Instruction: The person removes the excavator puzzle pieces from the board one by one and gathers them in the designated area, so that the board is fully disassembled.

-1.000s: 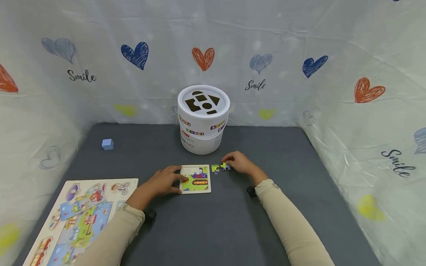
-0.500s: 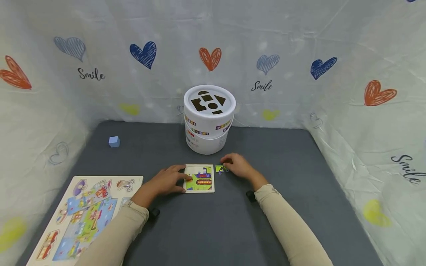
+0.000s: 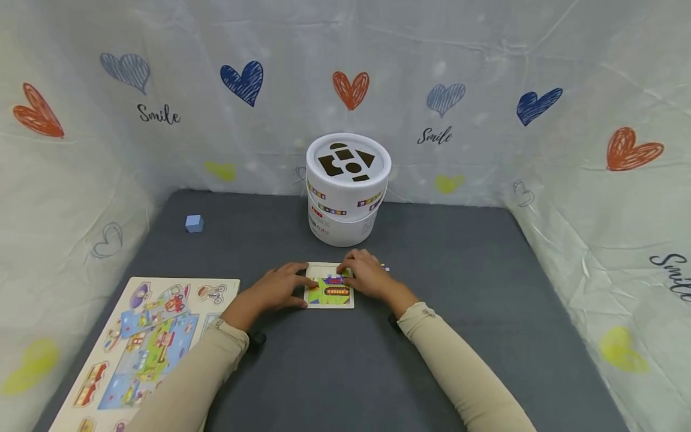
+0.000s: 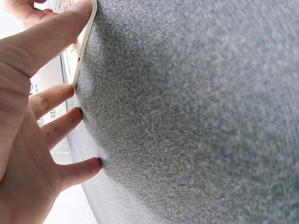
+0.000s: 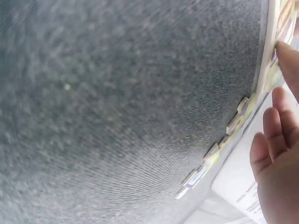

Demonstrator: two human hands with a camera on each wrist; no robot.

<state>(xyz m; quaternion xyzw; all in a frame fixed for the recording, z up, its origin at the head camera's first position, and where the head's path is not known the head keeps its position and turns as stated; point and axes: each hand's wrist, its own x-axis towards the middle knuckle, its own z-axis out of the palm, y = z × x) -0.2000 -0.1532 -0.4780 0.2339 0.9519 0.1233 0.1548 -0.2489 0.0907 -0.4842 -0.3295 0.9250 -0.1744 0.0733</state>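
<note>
A small square jigsaw tray (image 3: 329, 306) with a pale wooden frame lies on the dark table, its picture showing a red and purple vehicle on green. My left hand (image 3: 275, 287) steadies its left side: the thumb (image 4: 70, 16) rests on the frame edge, the forefinger on the picture, other fingertips down on the cloth. Over the tray's upper right corner my right hand (image 3: 369, 276) bends thumb and forefinger about a green puzzle piece (image 3: 346, 273). Loose puzzle pieces (image 5: 201, 172) lie just beyond the frame, mostly hidden behind the right hand in the head view.
Behind the tray stands a white lidded bucket (image 3: 348, 198) with shaped holes in its lid. A blue cube (image 3: 194, 224) sits at the back left. Partly under the left forearm is a big wooden puzzle board (image 3: 121, 354). Heart-printed white sheeting (image 3: 302, 48) surrounds the table.
My right hand has moved left from the loose pieces onto the tray's upper right corner. The left hand stays at the tray. The whole view has shifted slightly.
</note>
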